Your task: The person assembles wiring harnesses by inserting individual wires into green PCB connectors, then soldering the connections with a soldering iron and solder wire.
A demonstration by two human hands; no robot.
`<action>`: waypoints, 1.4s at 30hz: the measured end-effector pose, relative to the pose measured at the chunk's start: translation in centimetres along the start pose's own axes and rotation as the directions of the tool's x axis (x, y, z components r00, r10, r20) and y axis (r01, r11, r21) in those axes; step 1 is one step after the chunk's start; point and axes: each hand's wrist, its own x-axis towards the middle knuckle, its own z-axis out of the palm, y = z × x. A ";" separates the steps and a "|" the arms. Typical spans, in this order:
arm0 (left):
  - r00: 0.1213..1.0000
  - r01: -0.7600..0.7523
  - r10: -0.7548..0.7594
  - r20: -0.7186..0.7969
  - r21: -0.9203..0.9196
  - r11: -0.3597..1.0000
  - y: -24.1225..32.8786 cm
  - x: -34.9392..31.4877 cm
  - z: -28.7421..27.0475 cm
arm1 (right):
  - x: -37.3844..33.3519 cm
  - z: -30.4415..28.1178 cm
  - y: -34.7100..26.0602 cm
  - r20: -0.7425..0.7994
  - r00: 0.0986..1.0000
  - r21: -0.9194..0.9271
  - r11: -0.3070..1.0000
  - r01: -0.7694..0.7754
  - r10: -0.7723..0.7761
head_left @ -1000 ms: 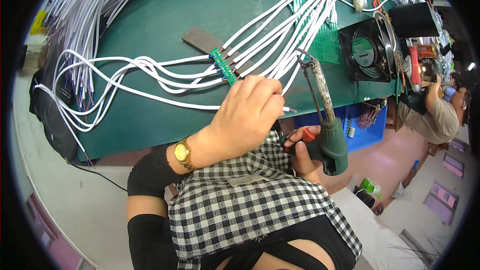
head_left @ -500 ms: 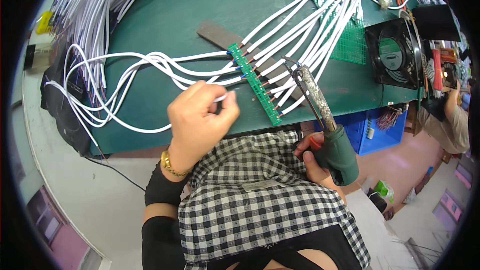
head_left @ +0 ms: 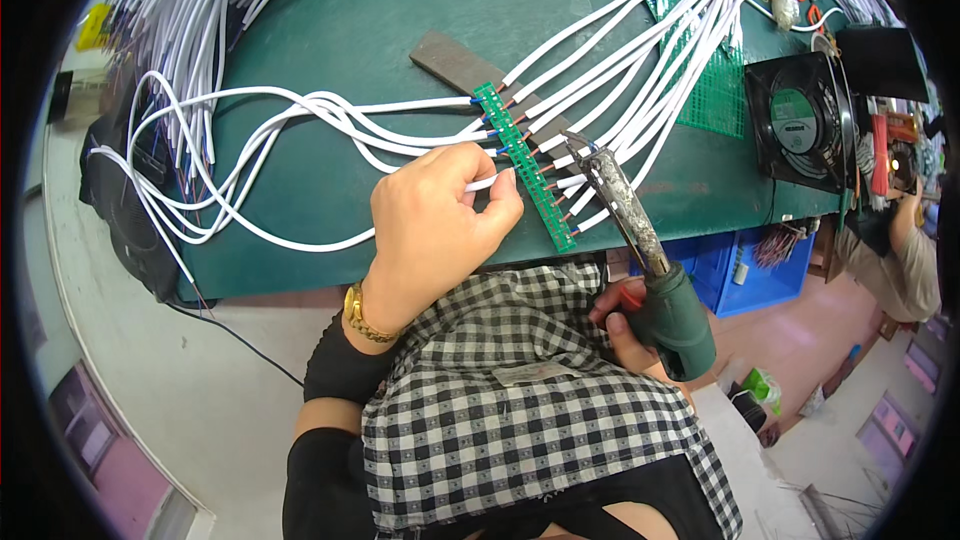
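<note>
My left hand (head_left: 440, 220) pinches a white cable (head_left: 482, 184) close to its end, right beside the left edge of a narrow green circuit board (head_left: 550, 210). Several white cables run from the board's right edge, and a few others join its upper left edge. Closed around the green handle of a soldering gun (head_left: 680, 325) is my right hand (head_left: 628, 332), partly hidden behind it. The gun's metal tip points up and left, above the cables at the board's right side. A dark flat bar (head_left: 450, 58) lies beneath the board.
A big bundle of white cables (head_left: 190, 30) hangs over the table's left side. At right stand a black fan (head_left: 797, 120) and larger green boards (head_left: 715, 90). A blue bin (head_left: 765, 270) sits below the table edge. Another person's arm (head_left: 905, 230) shows far right.
My left hand has moved right and slightly up, bringing the cable end to the board. The soldering gun's tip has come nearer to the board as the view shifted slightly.
</note>
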 end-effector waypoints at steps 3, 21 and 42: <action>0.999 0.036 -0.035 0.012 -0.012 0.999 0.0 0.2 -0.2 | 0.1 -0.1 0.6 0.012 0.999 0.028 0.999 0.029 -0.030; 0.914 -0.122 0.280 0.293 -0.458 0.880 3.0 -2.6 -1.8 | 5.9 3.9 -3.8 -0.230 0.970 0.484 0.856 0.183 -0.077; 0.965 -0.079 0.220 0.142 -0.642 0.762 2.9 -4.5 -1.0 | 5.7 4.6 -3.6 -0.188 0.970 0.558 0.797 0.232 -0.151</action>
